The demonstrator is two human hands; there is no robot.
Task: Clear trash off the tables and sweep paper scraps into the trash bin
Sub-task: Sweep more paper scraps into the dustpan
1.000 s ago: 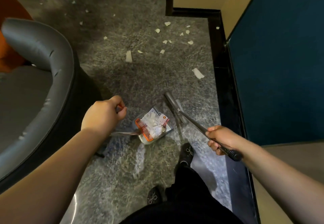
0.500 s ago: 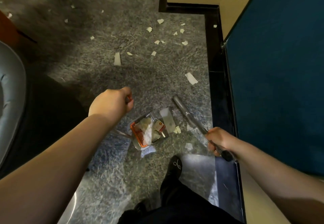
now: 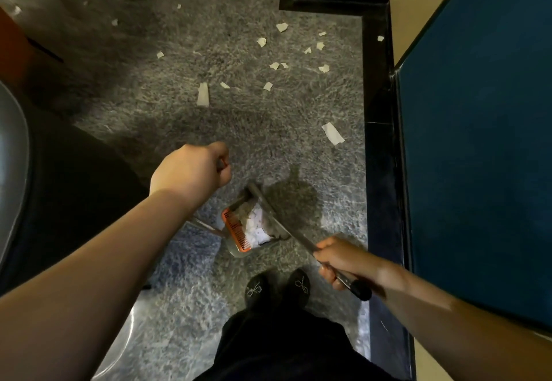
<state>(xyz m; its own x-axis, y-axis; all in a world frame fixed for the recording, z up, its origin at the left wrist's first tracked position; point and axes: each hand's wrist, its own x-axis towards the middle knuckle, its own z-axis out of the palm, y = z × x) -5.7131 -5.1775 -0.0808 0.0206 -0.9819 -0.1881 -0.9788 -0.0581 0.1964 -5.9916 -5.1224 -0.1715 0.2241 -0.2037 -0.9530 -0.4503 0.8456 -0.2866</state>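
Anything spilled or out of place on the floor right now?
Yes: torn paper scraps still litter the floor beyond the dustpan, and one larger piece lies near the black border.

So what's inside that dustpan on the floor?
The dustpan holds a heap of white paper scraps beside its orange comb edge. The broom head lies over the far side, so whatever is under it is hidden.
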